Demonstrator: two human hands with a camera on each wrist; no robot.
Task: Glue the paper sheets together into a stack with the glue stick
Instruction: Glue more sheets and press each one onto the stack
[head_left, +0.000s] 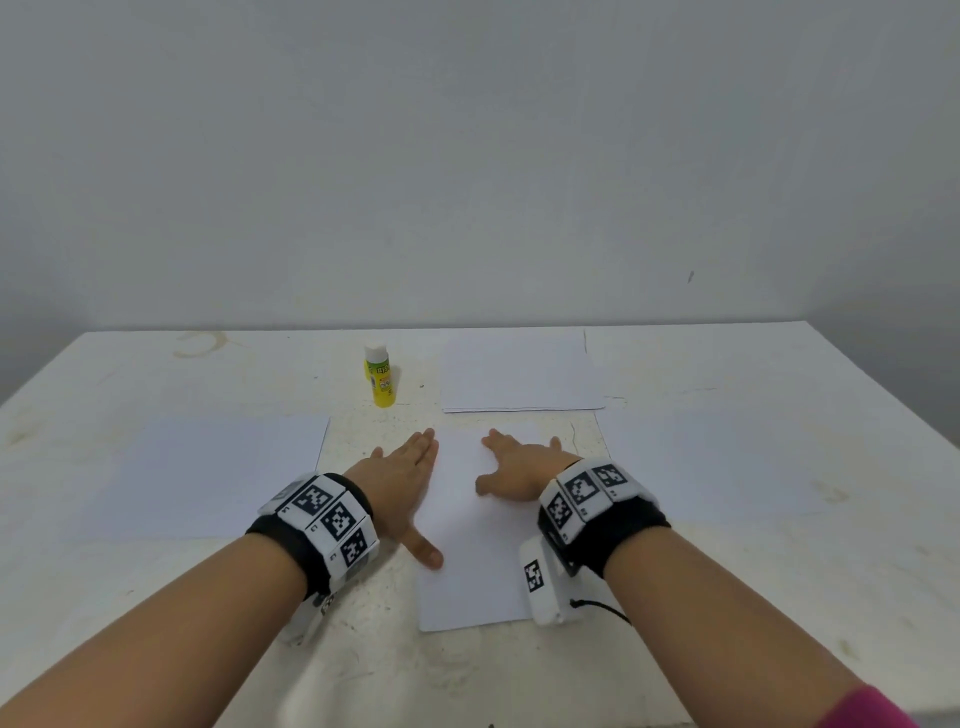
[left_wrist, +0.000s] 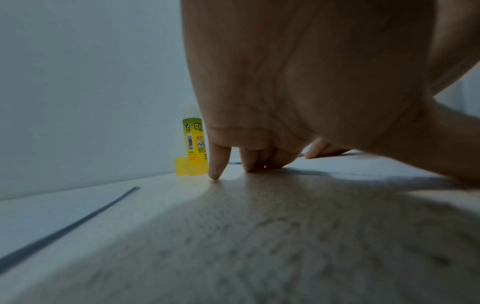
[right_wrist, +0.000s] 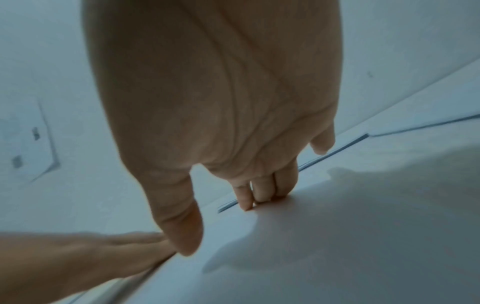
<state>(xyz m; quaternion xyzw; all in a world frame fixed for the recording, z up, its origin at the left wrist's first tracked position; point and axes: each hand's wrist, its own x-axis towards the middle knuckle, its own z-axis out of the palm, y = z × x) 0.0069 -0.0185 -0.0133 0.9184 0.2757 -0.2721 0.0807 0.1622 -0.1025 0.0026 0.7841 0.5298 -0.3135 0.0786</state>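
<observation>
Head view, left to right: left sheet (head_left: 208, 478) lies flat on tabletop (head_left: 779, 597). Glue stick (head_left: 379, 375) stands upright, capped, near far edge. Your left hand (head_left: 402, 478) rests flat, fingers straight, thumb on left edge of centre sheet (head_left: 467, 582). Your right hand (head_left: 519, 470) presses same sheet, fingers spread and straight, gripping nothing. Far sheet (head_left: 519, 371) lies beyond your hands. Right sheet (head_left: 727, 467) lies flat, faint against tabletop.

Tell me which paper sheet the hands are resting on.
The centre sheet, nearest the person. Left hand and right hand lie flat on it; the left, far and right sheets lie untouched.
</observation>
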